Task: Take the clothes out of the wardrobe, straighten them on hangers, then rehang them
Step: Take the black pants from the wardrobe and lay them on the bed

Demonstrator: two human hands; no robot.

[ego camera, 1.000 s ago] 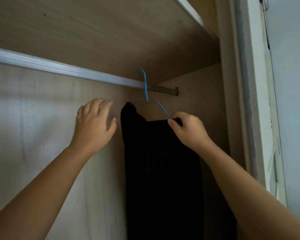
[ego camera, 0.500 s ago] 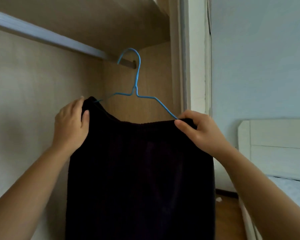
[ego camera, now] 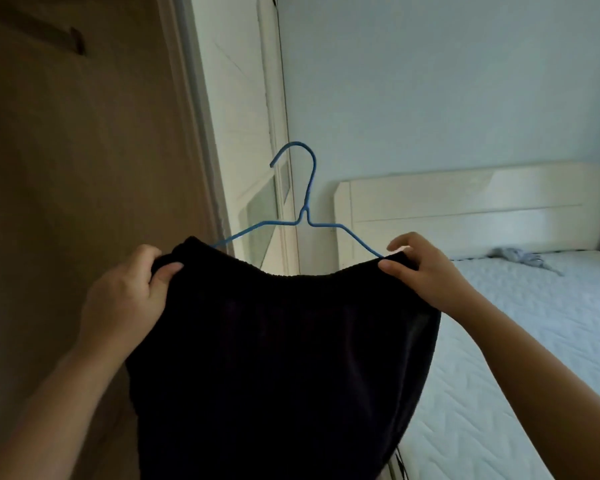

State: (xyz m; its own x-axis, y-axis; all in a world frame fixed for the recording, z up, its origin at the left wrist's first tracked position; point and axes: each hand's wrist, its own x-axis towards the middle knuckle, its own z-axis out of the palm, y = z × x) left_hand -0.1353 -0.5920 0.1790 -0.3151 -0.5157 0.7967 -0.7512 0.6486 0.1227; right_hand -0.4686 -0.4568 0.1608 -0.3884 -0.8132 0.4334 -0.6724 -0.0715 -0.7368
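Note:
A black garment (ego camera: 284, 358) hangs on a blue wire hanger (ego camera: 307, 206), held up in the air in front of me, outside the wardrobe. My left hand (ego camera: 125, 299) grips the garment's top left corner over the hanger's end. My right hand (ego camera: 420, 268) pinches the top right corner at the other end of the hanger. The hook points up and to the left, free of any rail. The garment's lower part runs out of view at the bottom.
The wardrobe's wooden side panel (ego camera: 66, 202) fills the left, with its white frame (ego camera: 236, 133) beside it. A bed with a white quilted mattress (ego camera: 520, 341) and cream headboard (ego camera: 465, 209) stands at the right. A small grey cloth (ego camera: 520, 258) lies on the mattress.
The hanger with the black garment came off the wardrobe rail and moved out to the right. My left hand took hold of the garment's left corner. My view turned toward the bed.

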